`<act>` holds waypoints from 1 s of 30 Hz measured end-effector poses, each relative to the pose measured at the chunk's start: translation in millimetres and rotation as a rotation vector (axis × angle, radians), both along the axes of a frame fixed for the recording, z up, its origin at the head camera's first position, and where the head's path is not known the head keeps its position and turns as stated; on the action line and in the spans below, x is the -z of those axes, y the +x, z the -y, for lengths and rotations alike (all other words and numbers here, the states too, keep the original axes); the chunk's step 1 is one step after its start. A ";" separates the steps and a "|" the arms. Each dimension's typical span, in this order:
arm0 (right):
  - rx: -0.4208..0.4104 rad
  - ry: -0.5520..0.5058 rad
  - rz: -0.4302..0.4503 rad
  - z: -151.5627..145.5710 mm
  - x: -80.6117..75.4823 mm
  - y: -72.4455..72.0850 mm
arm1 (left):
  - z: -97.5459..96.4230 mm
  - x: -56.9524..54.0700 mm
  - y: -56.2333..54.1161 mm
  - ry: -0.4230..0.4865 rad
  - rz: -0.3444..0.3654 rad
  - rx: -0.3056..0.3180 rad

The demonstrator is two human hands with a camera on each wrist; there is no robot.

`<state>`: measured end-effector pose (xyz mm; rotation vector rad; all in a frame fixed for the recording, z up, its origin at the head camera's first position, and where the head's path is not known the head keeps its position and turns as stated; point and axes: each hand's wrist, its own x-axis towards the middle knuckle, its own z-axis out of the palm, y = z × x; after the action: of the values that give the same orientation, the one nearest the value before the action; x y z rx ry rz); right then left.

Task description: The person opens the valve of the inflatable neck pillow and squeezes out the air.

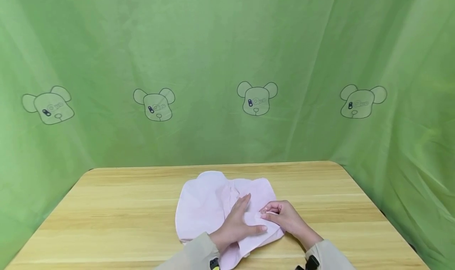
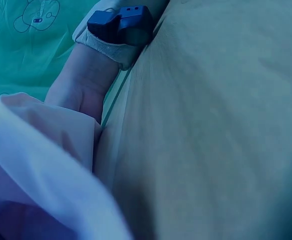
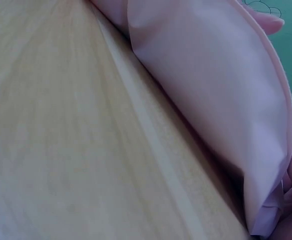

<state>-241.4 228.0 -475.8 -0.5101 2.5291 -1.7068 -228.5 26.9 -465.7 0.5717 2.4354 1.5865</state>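
Note:
A pale pink piece of cloth (image 1: 200,204), perhaps a garment, lies partly folded on the table with a rounded outline and a creased middle. My left hand (image 1: 237,223) rests on it, fingers extended and thumb spread to the right. To its right, my right hand (image 1: 287,218) pinches a raised fold between thumb and fingers. In the left wrist view a lifted flap of the cloth (image 2: 50,135) hides most of the right hand. The right wrist view shows the fold (image 3: 211,75) standing off the tabletop, with part of the right hand at the right edge.
The wooden table (image 1: 117,214) has rounded far corners. A green curtain (image 1: 206,44) with printed bear heads hangs behind and along both sides. Light sleeves (image 1: 192,254) cover both forearms, and a dark device (image 2: 120,25) sits at the right cuff.

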 end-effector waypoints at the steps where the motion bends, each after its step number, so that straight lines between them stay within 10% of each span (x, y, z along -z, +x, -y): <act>1: -0.001 0.000 -0.002 -0.3 -0.4 0.2 | -0.6 0.1 -0.2 0.003 0.013 0.003; 30: -0.041 -0.039 -0.005 -1.6 1.0 -1.3 | -9.6 8.6 1.4 -0.399 -0.171 0.058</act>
<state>-242.7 229.6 -476.8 -0.5660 2.4752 -1.7456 -227.1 36.5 -474.3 0.7177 2.7271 1.0208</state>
